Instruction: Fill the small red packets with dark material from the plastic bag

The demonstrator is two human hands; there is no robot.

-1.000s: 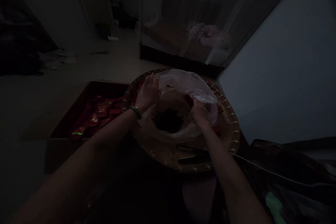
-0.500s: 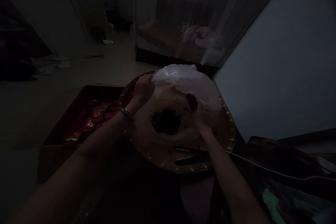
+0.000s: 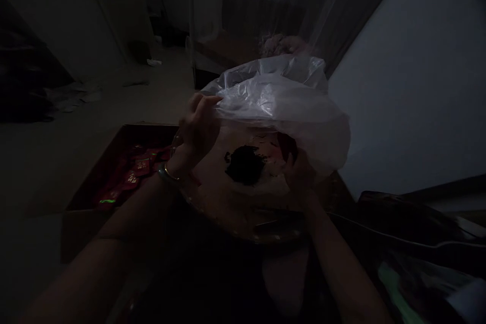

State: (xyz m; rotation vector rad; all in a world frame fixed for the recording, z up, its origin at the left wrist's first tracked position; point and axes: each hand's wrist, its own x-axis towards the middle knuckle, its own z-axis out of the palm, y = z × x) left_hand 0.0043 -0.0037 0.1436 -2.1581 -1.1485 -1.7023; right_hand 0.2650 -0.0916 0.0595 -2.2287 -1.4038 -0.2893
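My left hand is closed on the left edge of a clear plastic bag, whose upper side is lifted above a round woven bamboo tray. A pile of dark loose leaves, perhaps tea, lies on the pale lower layer in the tray's middle. My right hand grips a small dark red packet to the right of the pile, under the raised plastic. A thin dark tool lies near the tray's front rim; its kind is hard to make out in the dim light.
An open box of several red packets stands left of the tray. A pale wall rises on the right. A cable and dark clutter lie at the lower right. A netted bed stands behind.
The plastic bag has been raised and spread wider, and it now billows higher over the tray. My left hand has shifted slightly left; my right hand with the red packet has moved slightly right.
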